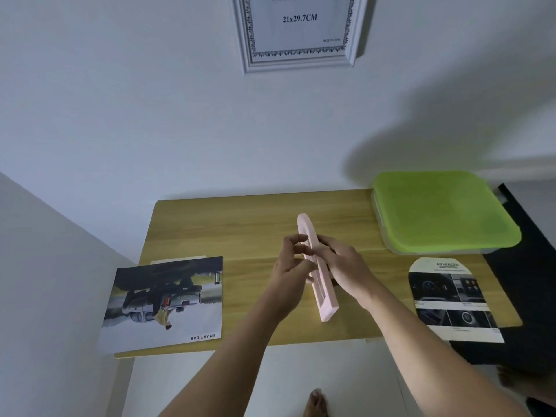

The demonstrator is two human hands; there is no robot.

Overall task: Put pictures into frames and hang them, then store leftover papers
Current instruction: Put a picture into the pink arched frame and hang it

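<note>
Both hands meet over mid-table on a pink frame (319, 284), held on edge with its arched end pointing far. Right hand (346, 266) grips the frame from the right side. Left hand (290, 266) touches its left face, fingers partly curled and spread; firm grip or not, cannot tell. Wooden table (249, 230) underneath. Car picture (165, 302) lies flat at near left. Arched brochure cutout (451, 299) lies at near right. Green-lidded box (442, 212) sits at far right corner. White frame (298, 31) hangs on the wall above.
</note>
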